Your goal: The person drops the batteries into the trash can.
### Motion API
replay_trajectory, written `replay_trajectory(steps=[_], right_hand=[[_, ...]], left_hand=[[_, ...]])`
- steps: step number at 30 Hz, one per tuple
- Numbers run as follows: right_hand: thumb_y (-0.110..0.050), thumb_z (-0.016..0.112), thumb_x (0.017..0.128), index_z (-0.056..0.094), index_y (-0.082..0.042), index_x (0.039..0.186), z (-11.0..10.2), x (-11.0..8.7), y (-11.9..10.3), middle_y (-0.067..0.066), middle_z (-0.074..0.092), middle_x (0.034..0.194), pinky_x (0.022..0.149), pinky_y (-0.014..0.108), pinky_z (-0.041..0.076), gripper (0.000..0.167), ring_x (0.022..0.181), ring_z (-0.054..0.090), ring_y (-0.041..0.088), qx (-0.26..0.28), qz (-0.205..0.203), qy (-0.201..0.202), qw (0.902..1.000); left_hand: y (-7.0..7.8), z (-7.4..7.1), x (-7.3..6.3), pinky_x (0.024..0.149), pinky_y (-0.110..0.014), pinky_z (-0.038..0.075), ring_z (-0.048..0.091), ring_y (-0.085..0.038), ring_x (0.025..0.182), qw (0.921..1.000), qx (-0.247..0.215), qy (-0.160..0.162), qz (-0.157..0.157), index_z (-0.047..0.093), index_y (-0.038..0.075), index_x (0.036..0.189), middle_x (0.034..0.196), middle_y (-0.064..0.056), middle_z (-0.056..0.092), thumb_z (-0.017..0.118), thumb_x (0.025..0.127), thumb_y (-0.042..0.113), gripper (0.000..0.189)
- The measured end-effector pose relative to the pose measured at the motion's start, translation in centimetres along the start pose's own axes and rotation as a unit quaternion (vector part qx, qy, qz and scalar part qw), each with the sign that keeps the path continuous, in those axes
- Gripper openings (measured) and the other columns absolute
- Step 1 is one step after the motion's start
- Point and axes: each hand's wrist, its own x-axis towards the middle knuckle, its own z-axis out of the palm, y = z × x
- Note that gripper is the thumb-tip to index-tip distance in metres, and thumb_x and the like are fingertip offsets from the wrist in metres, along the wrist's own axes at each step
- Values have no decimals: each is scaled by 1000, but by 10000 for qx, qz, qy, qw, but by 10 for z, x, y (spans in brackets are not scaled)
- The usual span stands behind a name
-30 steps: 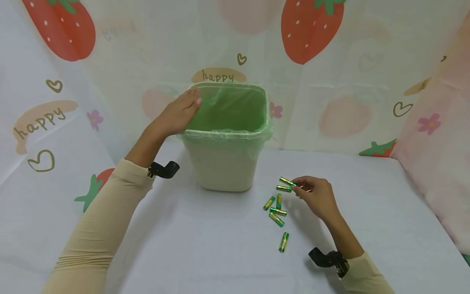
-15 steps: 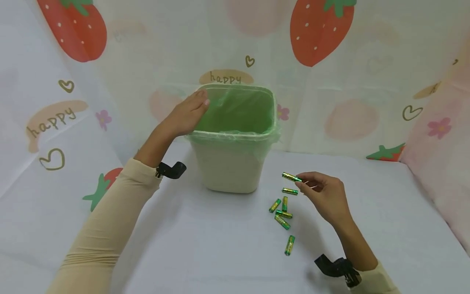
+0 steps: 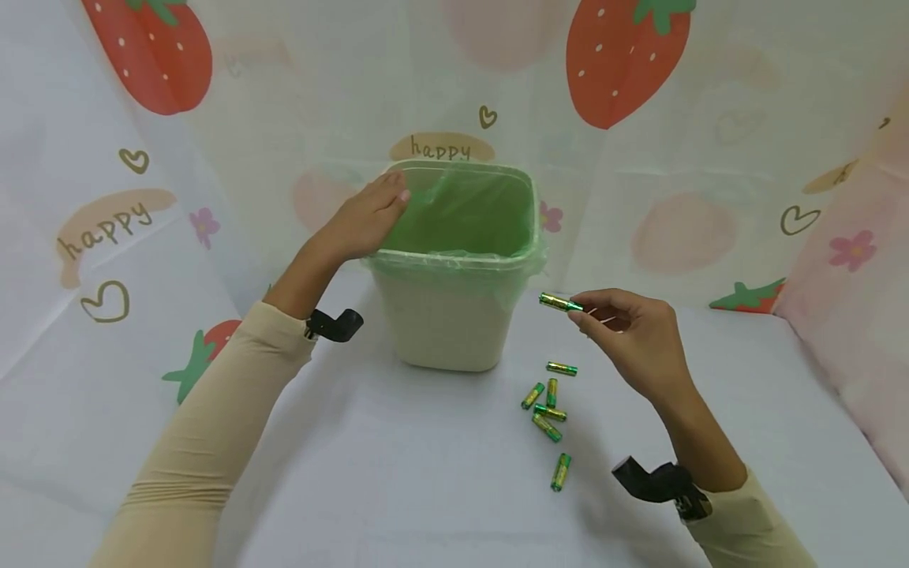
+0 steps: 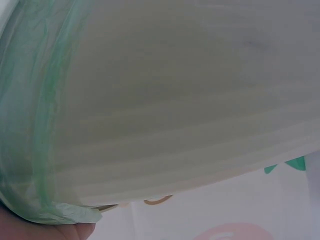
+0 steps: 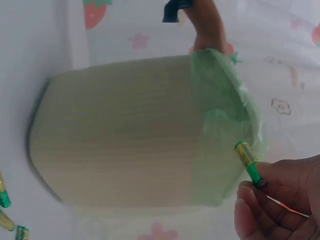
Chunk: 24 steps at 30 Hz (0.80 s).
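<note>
My right hand (image 3: 635,339) pinches a green-and-gold battery (image 3: 559,303) between thumb and fingers, to the right of a pale trash bin (image 3: 447,319). One end of the battery points toward the bin; in the right wrist view it overlaps the green liner. My left hand (image 3: 365,217) rests on the bin's left rim, fingers extended along it. A green plastic bag (image 3: 465,209) lines the bin and folds over its rim. The bin's floor is hidden. Several more batteries (image 3: 550,412) lie scattered on the table below my right hand.
White cloth covers the table (image 3: 398,473). Behind the bin rises a backdrop (image 3: 682,150) printed with strawberries, hearts and flowers. Each wrist carries a black camera mount, such as the right mount (image 3: 653,481).
My right hand has lifted the battery from beside the others and raised it toward rim height. My left hand stays on the rim. The head view has shifted slightly.
</note>
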Motion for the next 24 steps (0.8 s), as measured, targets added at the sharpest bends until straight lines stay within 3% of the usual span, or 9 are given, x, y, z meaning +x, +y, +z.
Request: replay_trajectory(steps=[8, 20, 24], right_hand=[[-13, 76, 92, 80, -10, 104, -8, 23, -20, 4, 76, 83, 66, 14, 52, 13, 69, 68, 14, -53, -271, -18, 9996], [-10, 78, 90, 81, -7, 104, -13, 59, -53, 4, 75, 84, 68, 14, 53, 14, 69, 66, 3, -67, -917, 168, 9956], [-13, 79, 90, 81, -9, 107, -15, 71, -60, 6, 77, 89, 66, 14, 53, 17, 69, 67, 2, -37, -920, 152, 9956]], left_hand=[[-1, 4, 5, 126, -41, 1, -4, -29, 156, 9999, 90, -76, 29, 5, -3, 161, 169, -18, 1, 17, 114, 34, 61], [-2, -1, -1, 126, -41, 1, -4, -29, 156, 9999, 138, -57, 12, 4, -4, 160, 169, -19, 1, 17, 113, 33, 61], [0, -1, -1, 126, -41, 0, -5, -28, 156, 10000, 70, -49, 1, 4, -2, 161, 169, -17, 0, 17, 113, 34, 61]])
